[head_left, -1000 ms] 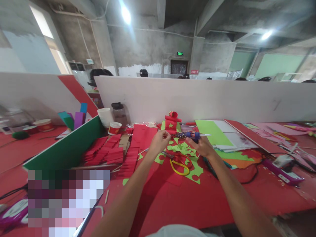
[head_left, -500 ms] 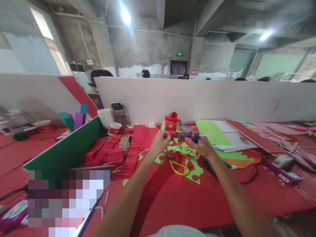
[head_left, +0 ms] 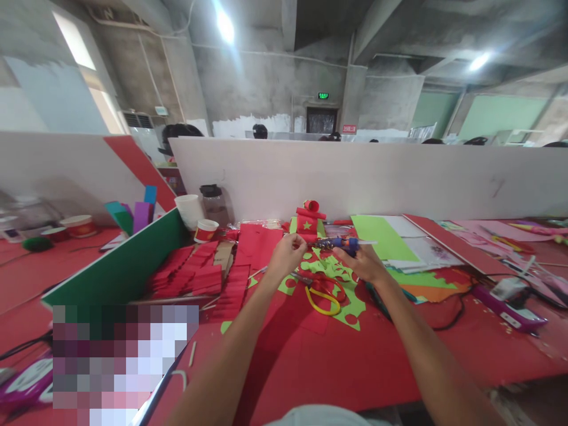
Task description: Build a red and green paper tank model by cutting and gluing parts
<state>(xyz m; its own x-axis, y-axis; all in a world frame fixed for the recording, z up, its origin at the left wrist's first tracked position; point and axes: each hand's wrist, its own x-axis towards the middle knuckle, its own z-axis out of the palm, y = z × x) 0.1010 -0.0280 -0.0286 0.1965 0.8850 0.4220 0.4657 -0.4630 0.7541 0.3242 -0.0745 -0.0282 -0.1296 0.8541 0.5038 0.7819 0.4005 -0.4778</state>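
Little changed: right hand still grips glue gun.

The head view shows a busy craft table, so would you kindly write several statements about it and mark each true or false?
1. The left hand holds the blue glue gun. False: the right hand does; the left is by its front end.
2. Scissors with a yellow handle loop lie nearer the person than the glue gun. True.
3. The large light-green sheet lies left of the glue gun. False: it lies to the right.
4. A dark-lidded bottle stands beside stacked white cups. True.
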